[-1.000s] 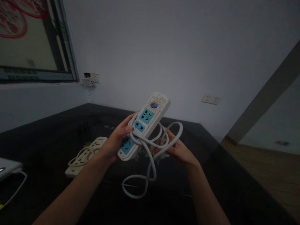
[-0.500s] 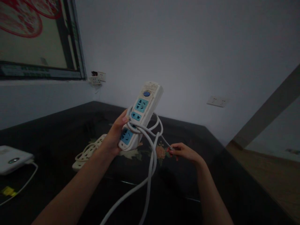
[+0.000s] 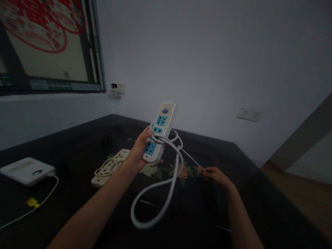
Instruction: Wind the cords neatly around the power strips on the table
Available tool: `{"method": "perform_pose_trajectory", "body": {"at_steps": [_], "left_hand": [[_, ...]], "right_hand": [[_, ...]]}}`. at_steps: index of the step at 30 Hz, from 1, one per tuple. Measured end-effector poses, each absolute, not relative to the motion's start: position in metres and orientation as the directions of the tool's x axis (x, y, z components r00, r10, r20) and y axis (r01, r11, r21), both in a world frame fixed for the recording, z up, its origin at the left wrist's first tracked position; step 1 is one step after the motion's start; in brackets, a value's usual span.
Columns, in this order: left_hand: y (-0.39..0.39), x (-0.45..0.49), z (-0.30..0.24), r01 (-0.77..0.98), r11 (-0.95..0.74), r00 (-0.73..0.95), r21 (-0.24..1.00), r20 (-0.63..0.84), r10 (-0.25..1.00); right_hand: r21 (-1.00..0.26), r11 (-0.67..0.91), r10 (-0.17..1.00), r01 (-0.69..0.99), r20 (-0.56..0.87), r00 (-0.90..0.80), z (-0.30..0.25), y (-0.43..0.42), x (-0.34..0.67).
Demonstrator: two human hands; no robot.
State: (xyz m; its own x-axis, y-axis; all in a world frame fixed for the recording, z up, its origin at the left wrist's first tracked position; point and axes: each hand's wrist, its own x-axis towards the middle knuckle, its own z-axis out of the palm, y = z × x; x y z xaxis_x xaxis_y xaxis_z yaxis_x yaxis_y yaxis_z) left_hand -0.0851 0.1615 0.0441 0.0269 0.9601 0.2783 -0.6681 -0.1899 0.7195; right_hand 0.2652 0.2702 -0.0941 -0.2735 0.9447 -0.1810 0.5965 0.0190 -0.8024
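Note:
A white power strip [image 3: 169,119] with blue sockets and a dark blue switch is tilted up above the table, gripped near its lower half by my left hand [image 3: 141,147]. Its white power cord [image 3: 169,197] wraps round the strip's middle and hangs below in a loop. Off to the right, the fingers of my right hand [image 3: 214,174] pinch a stretch of the cord, which runs fairly straight back to the strip. The cord's plug end cannot be made out.
Behind my left forearm, a second power strip [image 3: 105,170] lies with its cord coiled on top. A white box-shaped device [image 3: 27,170] with a cable and yellow tag [image 3: 32,202] is at the left of the black table [image 3: 98,128]. Wall sockets [image 3: 249,114] are beyond.
My right hand has moved right, drawing the cord out straighter. The hanging loop has become shorter and now shows whole. The view has shifted slightly left.

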Motion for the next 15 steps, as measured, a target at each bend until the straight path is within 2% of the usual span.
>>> {"method": "perform_pose_trajectory", "body": {"at_steps": [5, 8, 15], "left_hand": [[0.160, -0.100, 0.056, -0.715, -0.281, -0.047, 0.640, 0.357, 0.933], [0.159, -0.106, 0.060, -0.690, -0.336, -0.075, 0.641, 0.399, 0.914], [0.158, -0.105, 0.061, -0.672, -0.265, -0.036, 0.692, 0.326, 0.945]], "right_hand": [[-0.777, -0.039, 0.981, 0.628, -0.149, -0.124, -0.104, 0.275, 0.275], [-0.764, -0.053, 0.991, 0.643, -0.119, -0.059, -0.106, 0.276, 0.277], [-0.704, -0.093, 0.994, 0.704, -0.029, 0.102, -0.100, 0.278, 0.304]]}}
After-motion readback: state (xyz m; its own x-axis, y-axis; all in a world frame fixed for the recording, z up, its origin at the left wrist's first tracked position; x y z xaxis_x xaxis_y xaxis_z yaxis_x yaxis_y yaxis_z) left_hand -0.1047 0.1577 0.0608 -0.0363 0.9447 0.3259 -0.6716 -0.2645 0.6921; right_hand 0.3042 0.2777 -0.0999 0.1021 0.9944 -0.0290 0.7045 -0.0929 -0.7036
